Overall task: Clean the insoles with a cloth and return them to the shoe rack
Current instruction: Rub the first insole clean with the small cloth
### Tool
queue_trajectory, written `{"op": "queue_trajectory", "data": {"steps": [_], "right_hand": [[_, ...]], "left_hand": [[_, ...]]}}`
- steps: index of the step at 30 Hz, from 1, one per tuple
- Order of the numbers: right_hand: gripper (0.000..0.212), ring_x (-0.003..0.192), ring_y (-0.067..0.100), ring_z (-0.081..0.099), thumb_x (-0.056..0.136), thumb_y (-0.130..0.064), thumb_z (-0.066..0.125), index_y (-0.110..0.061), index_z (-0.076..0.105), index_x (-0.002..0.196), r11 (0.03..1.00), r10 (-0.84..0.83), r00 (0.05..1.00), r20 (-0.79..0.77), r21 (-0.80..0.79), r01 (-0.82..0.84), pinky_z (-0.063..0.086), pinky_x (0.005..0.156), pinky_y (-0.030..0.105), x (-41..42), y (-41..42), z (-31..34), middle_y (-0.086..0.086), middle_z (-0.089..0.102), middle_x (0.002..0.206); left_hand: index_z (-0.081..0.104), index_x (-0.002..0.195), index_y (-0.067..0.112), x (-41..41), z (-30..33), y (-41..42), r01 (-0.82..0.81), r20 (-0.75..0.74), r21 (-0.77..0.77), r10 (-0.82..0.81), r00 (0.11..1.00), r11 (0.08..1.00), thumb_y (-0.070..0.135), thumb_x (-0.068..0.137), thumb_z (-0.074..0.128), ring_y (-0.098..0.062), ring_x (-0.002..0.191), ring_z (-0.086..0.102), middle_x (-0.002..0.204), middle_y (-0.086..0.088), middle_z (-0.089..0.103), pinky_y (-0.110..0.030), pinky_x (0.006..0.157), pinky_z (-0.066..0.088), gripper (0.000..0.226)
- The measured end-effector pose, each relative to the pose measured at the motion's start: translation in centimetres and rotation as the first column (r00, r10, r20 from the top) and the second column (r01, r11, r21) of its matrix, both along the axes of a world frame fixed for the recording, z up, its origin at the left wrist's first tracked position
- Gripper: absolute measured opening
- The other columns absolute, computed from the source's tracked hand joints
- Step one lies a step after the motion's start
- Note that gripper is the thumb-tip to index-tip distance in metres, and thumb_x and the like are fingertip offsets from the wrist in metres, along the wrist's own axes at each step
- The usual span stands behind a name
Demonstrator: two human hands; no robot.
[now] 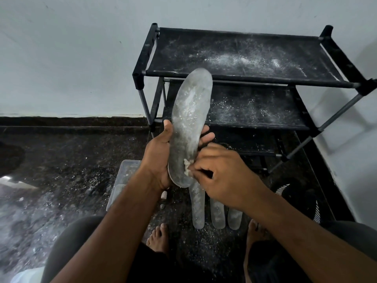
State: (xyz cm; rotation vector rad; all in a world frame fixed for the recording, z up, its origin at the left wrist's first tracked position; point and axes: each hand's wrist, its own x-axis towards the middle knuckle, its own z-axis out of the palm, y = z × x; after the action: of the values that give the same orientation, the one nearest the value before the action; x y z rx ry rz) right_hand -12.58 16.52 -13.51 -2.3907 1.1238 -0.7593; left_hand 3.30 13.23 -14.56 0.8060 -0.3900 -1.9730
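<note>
My left hand (158, 158) grips a long grey insole (188, 123) by its lower half, holding it upright in front of the shoe rack (240, 78). White dust streaks the insole. My right hand (222, 176) pinches a small whitish cloth (187, 166) against the insole's right edge near the heel. Three more grey insoles (217, 215) lie side by side on the dark floor below my hands, partly hidden by my right forearm.
The black rack stands against the white wall with dusty fabric shelves. A clear plastic box (122, 180) sits on the floor to the left. A black fan-like object (302, 199) lies at the right. My bare feet (159, 237) flank the insoles; powder is scattered over the floor.
</note>
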Motion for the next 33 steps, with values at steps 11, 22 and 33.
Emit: {"op": "queue_trajectory", "data": {"steps": [11,22,33], "right_hand": [[0.006,0.080,0.010,0.057,0.084,-0.015,0.075,-0.009,0.077,0.082,0.998,-0.040,0.998,0.046,0.046,0.038,0.051,0.078,0.029,-0.2,-0.5,0.5,-0.004,0.066,0.079],[0.004,0.087,0.006,0.064,0.083,-0.017,0.075,-0.014,0.078,0.085,0.991,-0.023,0.999,0.048,0.132,0.016,0.054,0.085,0.031,-0.3,-0.1,0.9,-0.007,0.071,0.085],[0.002,0.077,0.003,0.063,0.081,-0.015,0.077,-0.014,0.078,0.081,0.976,0.076,0.994,0.082,0.199,-0.091,0.052,0.079,0.021,0.7,0.8,1.4,-0.008,0.070,0.079]], "left_hand": [[0.062,0.132,-0.003,-0.5,-0.4,-0.1,0.017,-0.050,0.024,-0.016,0.999,1.000,0.062,0.107,0.023,-0.028,0.115,0.072,0.131,-0.019,0.069,-0.044,0.088,0.062,0.080],[0.055,0.138,0.001,-0.2,-0.3,-0.4,-0.081,-0.074,0.034,0.083,0.994,0.996,0.057,0.109,0.023,-0.023,0.098,0.077,0.123,-0.017,0.073,-0.045,0.085,0.061,0.071],[0.058,0.134,-0.001,-0.5,-0.3,-0.4,-0.118,-0.089,0.029,0.120,0.989,0.993,0.057,0.109,0.025,-0.023,0.089,0.077,0.121,-0.019,0.073,-0.045,0.090,0.060,0.071]]}}
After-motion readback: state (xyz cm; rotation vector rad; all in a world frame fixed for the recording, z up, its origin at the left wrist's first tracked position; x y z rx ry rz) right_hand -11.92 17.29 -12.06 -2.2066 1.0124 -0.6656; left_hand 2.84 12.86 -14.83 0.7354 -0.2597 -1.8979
